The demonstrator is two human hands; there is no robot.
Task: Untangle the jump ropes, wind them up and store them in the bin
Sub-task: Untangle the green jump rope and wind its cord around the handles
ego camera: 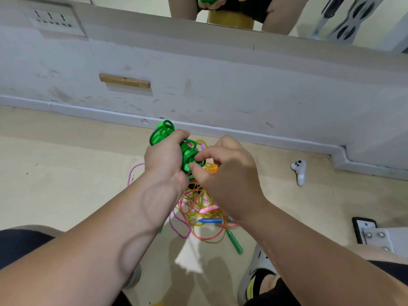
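My left hand [164, 155] grips a wound bundle of green jump rope [161, 132], loops sticking out above the fist. My right hand [227, 171] pinches a green strand of that bundle between thumb and forefinger at its lower right side. Below both hands, on the floor, lies a tangled pile of jump ropes [198, 208] in pink, yellow, orange and purple, with a blue handle [209, 221], a pink handle [208, 209] and a green handle [234, 241]. No bin is in view.
A grey wall base [220, 129] runs across just beyond the hands, with a mirror above it. A white game controller [299, 171] lies on the floor at right. A metal bracket [375, 235] sits at the right edge. My knees and shoes frame the pile.
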